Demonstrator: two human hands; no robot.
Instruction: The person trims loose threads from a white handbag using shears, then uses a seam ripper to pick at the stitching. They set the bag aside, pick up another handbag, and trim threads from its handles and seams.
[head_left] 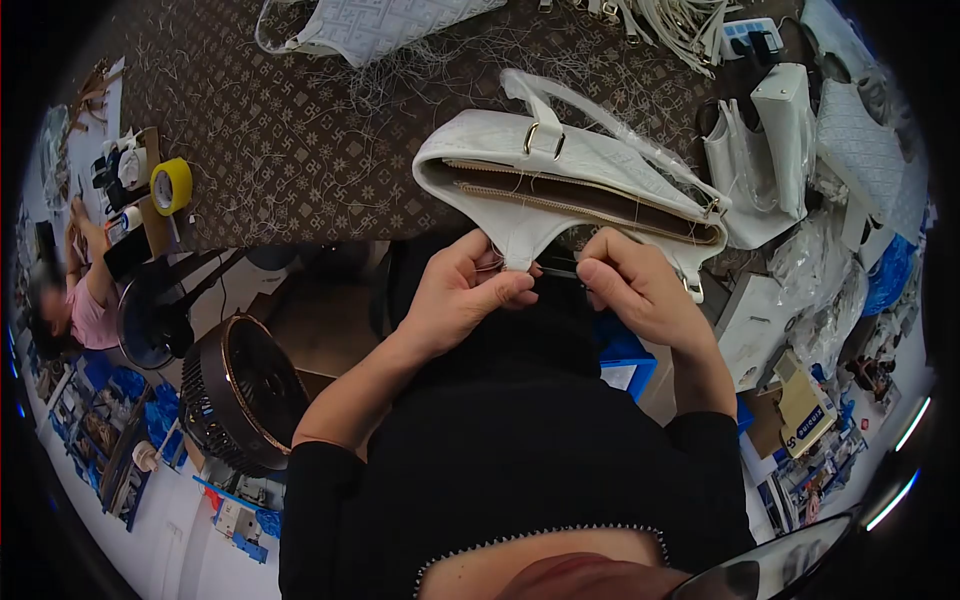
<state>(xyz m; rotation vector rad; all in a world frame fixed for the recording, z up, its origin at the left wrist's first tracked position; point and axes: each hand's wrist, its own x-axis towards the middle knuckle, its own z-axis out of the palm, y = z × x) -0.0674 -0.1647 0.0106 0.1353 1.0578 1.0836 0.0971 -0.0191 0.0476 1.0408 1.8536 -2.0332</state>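
A white handbag [475, 140] lies at the table's near edge with its gold zipper [590, 200] open and a brown lining showing. Its narrow white strap end [520, 245] points down toward me. My left hand [460, 295] pinches the tip of that strap end between thumb and fingers, with loose thread close by. To the right, my right hand [640, 285] is closed in a pinch just below the bag; what sits between its fingertips is too small to make out. A plastic-wrapped handle [610, 125] lies over the bag's far side.
The patterned brown table cover [280, 150] is littered with thread scraps. Other white bags [765, 150] stand at the right. Yellow tape [171, 187] lies at the left edge, a black fan [245, 395] stands below it, and another person [85, 300] sits at far left.
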